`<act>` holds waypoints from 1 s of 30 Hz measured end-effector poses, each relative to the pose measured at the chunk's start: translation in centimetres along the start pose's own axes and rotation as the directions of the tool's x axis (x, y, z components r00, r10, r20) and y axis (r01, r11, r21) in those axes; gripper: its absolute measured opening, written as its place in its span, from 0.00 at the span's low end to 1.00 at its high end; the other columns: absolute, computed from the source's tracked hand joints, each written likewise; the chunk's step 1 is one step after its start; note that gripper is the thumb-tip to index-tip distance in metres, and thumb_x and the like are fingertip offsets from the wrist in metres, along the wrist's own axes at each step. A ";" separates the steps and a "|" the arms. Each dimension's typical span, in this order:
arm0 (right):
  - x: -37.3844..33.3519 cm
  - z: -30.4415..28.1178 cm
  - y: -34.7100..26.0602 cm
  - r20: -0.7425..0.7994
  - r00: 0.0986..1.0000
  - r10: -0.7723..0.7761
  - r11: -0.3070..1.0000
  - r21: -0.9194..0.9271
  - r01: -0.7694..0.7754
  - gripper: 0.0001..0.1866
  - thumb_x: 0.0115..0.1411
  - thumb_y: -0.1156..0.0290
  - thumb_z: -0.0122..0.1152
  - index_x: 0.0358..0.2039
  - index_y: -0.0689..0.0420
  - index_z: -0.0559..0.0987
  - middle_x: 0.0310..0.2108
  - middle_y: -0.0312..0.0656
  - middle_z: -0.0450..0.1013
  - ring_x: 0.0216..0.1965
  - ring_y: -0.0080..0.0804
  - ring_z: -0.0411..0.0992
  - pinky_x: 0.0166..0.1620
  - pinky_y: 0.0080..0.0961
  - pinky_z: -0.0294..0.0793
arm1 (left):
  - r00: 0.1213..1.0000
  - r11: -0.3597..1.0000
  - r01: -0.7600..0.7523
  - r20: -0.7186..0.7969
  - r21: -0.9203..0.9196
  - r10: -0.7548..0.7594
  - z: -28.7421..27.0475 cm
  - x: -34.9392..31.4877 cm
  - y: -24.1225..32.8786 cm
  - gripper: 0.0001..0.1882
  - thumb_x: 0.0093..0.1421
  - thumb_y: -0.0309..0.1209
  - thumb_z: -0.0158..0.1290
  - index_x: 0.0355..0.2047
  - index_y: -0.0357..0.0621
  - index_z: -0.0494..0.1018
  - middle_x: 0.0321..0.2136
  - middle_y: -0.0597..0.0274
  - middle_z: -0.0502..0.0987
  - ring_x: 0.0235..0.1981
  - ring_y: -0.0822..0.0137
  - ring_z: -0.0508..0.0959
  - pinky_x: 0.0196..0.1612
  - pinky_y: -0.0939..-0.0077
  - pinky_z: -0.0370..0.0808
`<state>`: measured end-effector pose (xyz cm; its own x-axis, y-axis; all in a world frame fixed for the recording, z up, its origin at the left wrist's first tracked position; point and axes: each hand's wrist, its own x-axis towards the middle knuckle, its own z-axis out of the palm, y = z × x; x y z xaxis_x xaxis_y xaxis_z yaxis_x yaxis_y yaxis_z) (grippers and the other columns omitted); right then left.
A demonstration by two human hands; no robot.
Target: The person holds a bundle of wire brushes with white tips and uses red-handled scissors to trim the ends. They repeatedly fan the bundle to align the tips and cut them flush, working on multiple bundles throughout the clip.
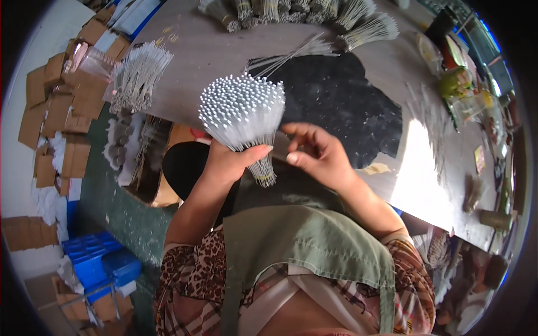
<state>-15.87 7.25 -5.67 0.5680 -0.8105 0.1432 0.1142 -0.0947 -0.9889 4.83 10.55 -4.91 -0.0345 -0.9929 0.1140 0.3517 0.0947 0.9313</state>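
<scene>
a: where's the bundle?
b: above the tabletop, left hand closed round its banded lower part, white tips fanned upward.
a: right hand?
b: half open just beside the wires, holding nothing i can see.

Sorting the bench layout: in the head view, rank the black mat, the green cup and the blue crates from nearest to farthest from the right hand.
From the right hand:
1. Black mat, just beyond it on the table.
2. Green cup, far right of the table.
3. Blue crates, on the floor, lower left.

White-tipped grey wire bundle; green apron; leopard-print sleeves; blue crates; black, possibly rubber, mat.
</scene>
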 end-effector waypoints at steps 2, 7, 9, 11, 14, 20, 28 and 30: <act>0.4 0.2 0.3 -0.010 0.998 0.060 0.975 0.214 -0.056 0.36 0.51 0.73 0.67 0.58 0.64 0.60 0.27 0.30 0.67 0.29 0.10 0.63 0.32 0.10 0.65 | 0.999 0.977 -0.027 0.031 0.213 0.021 -0.9 -0.5 -0.6 0.26 0.45 0.21 0.61 0.47 0.35 0.69 0.42 0.58 0.75 0.44 0.67 0.75 0.48 0.72 0.71; 1.1 1.3 0.1 0.069 0.997 0.046 0.926 0.372 -0.068 0.39 0.50 0.76 0.68 0.59 0.63 0.58 0.31 0.30 0.66 0.33 0.14 0.64 0.38 0.13 0.66 | 0.989 0.891 -0.099 0.139 0.444 0.041 -2.3 -0.7 -1.7 0.25 0.45 0.23 0.63 0.46 0.38 0.71 0.42 0.60 0.77 0.44 0.68 0.76 0.49 0.72 0.71; 1.3 1.5 0.1 0.099 0.994 0.055 0.910 0.404 -0.091 0.38 0.51 0.77 0.67 0.60 0.61 0.58 0.41 0.34 0.70 0.41 0.19 0.67 0.46 0.19 0.68 | 0.991 0.878 -0.040 0.130 0.477 -0.025 -3.3 -1.0 -2.4 0.25 0.45 0.23 0.64 0.46 0.38 0.72 0.42 0.60 0.77 0.44 0.67 0.76 0.48 0.72 0.72; 1.5 1.4 0.5 0.138 0.987 0.077 0.893 0.431 -0.130 0.37 0.50 0.79 0.66 0.60 0.61 0.58 0.47 0.35 0.69 0.45 0.20 0.67 0.51 0.22 0.67 | 0.990 0.854 -0.048 0.140 0.518 -0.029 -4.3 -1.0 -3.3 0.25 0.45 0.25 0.64 0.45 0.37 0.71 0.42 0.59 0.77 0.44 0.66 0.77 0.47 0.72 0.73; 1.4 1.3 1.2 0.170 0.980 0.102 0.890 0.424 -0.166 0.37 0.51 0.79 0.65 0.60 0.62 0.58 0.47 0.35 0.69 0.46 0.20 0.67 0.51 0.22 0.67 | 0.990 0.878 -0.031 0.138 0.477 -0.041 -4.5 -1.2 -3.6 0.24 0.47 0.24 0.63 0.46 0.35 0.70 0.42 0.57 0.77 0.43 0.66 0.77 0.46 0.72 0.74; 1.5 1.5 0.8 0.206 0.973 0.102 0.837 0.510 -0.196 0.37 0.51 0.79 0.65 0.60 0.63 0.58 0.45 0.35 0.70 0.46 0.19 0.67 0.51 0.20 0.65 | 0.981 0.943 0.094 0.132 0.320 -0.143 -4.0 -1.1 -2.8 0.23 0.55 0.25 0.57 0.51 0.37 0.67 0.43 0.56 0.76 0.45 0.64 0.76 0.50 0.70 0.72; 1.3 1.6 1.6 0.212 0.970 0.118 0.854 0.477 -0.208 0.37 0.51 0.79 0.65 0.60 0.63 0.58 0.46 0.35 0.69 0.46 0.19 0.67 0.51 0.19 0.65 | 0.997 0.800 -0.056 0.081 0.597 0.008 -4.7 -1.8 -3.4 0.19 0.49 0.25 0.61 0.43 0.37 0.73 0.40 0.60 0.78 0.41 0.68 0.77 0.45 0.74 0.74; 1.3 1.6 1.5 0.217 0.969 0.116 0.850 0.484 -0.210 0.37 0.52 0.79 0.64 0.60 0.63 0.58 0.46 0.35 0.69 0.46 0.19 0.67 0.51 0.20 0.64 | 0.998 0.740 -0.052 0.059 0.670 0.016 -4.4 -1.9 -2.7 0.20 0.48 0.26 0.63 0.43 0.37 0.73 0.40 0.60 0.78 0.41 0.69 0.78 0.45 0.74 0.74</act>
<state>-13.61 7.00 -6.93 0.7408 -0.6710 0.0328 0.3722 0.3692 -0.8516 8.06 11.88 -9.20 -0.0840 -0.9852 0.1492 -0.3650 0.1697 0.9154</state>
